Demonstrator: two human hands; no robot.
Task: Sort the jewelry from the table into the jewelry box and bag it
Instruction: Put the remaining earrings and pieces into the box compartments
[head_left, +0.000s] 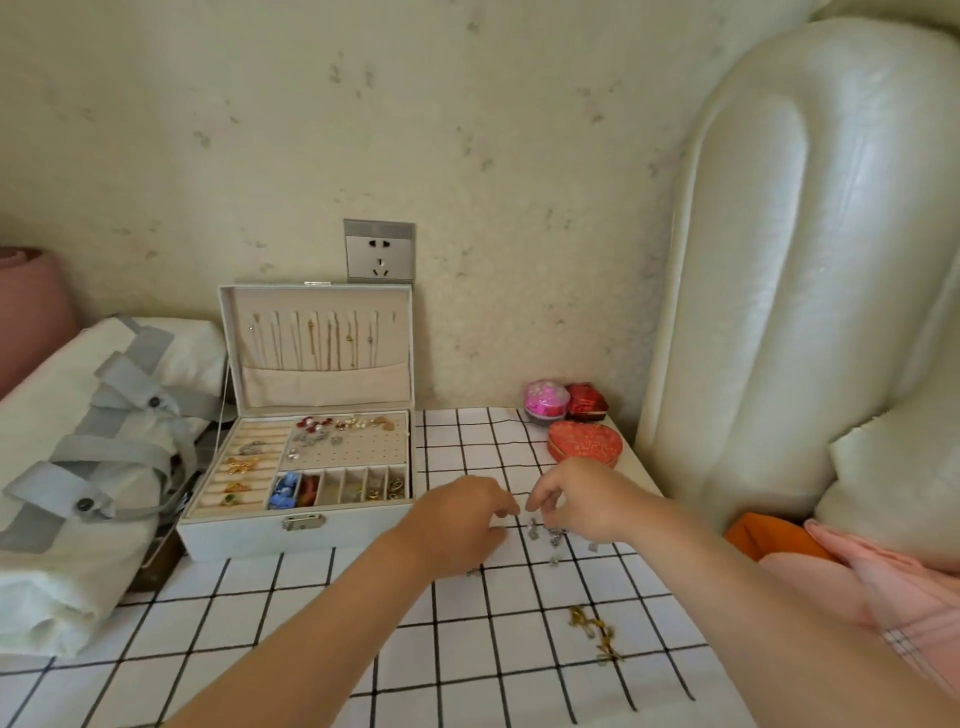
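Soft, even light fills the scene, bright but not harsh. The glossy padded headboard (810, 234) on the right carries a broad white sheen. Shadows on the checked tablecloth (291, 623) are faint and diffuse. Wide-angle distortion bends its grid lines, most toward the edges. Detail is soft throughout; the loose jewelry (553, 538) reads as blurred specks

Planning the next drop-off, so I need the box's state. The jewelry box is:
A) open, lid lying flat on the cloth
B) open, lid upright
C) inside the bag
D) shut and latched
B: the jewelry box has its lid standing upright at the back, chains hanging in it, tray uncovered.
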